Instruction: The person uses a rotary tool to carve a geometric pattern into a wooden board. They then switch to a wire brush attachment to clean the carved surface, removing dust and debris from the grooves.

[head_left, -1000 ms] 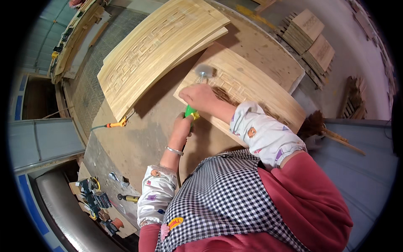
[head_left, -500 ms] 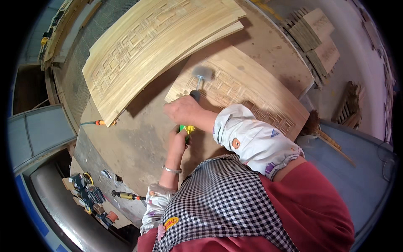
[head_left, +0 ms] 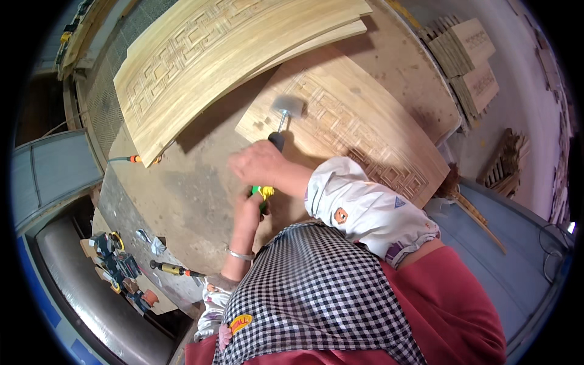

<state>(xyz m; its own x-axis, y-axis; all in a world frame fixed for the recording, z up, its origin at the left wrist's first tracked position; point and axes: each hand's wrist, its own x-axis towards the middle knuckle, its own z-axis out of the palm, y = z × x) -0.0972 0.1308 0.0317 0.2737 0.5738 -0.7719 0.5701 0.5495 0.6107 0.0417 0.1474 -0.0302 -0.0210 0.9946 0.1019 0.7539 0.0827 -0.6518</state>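
Pale wooden carved panel [head_left: 350, 115] lies beneath the front of a green-and-black power tool [head_left: 277, 140]. The right hand [head_left: 261, 164] curls its fingers round the tool's dark forepart, the left hand [head_left: 246, 212] round the green rear; just past the right fingers, the grey head [head_left: 289, 106] blurs over the panel.

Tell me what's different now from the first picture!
The right hand and left hand moved back toward the body, so more of the tool shows beyond the right hand. The view shifted too. Nothing was let go; both keep their grip. The carved panel and the stacked panels seem to lie as before.
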